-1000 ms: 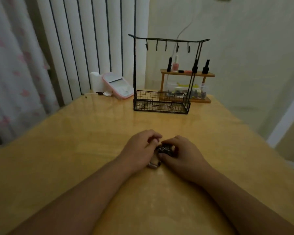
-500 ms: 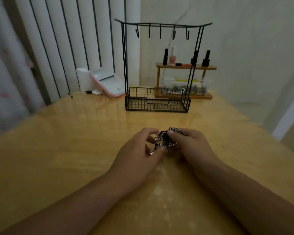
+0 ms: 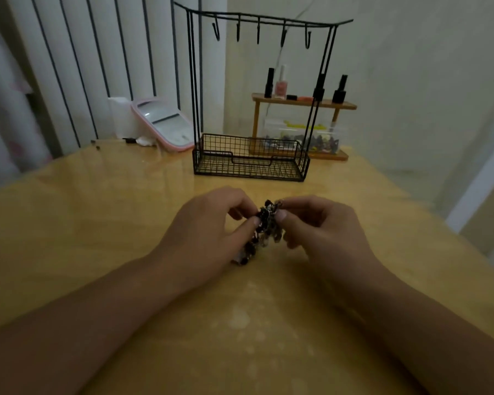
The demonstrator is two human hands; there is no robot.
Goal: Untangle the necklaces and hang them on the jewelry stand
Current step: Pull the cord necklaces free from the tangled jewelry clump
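A dark, glinting tangle of necklaces (image 3: 264, 229) is held just above the wooden table (image 3: 97, 223), its lower end trailing down to the tabletop. My left hand (image 3: 208, 232) pinches the tangle from the left with thumb and fingers. My right hand (image 3: 320, 226) pinches its top right part between thumb and forefinger. The black wire jewelry stand (image 3: 250, 163) rises behind, with several bare hooks on its top bar (image 3: 264, 22) and a mesh basket at its base.
A pink-rimmed mirror case (image 3: 166, 124) leans against a white box at the back left. Behind the stand sits a wooden shelf (image 3: 303, 102) with nail polish bottles and a clear box of small items. Striped curtain and wall close off the far edge.
Both hands lifted the tangle off the table and now pull at it with the fingertips. The view has moved closer to the stand.
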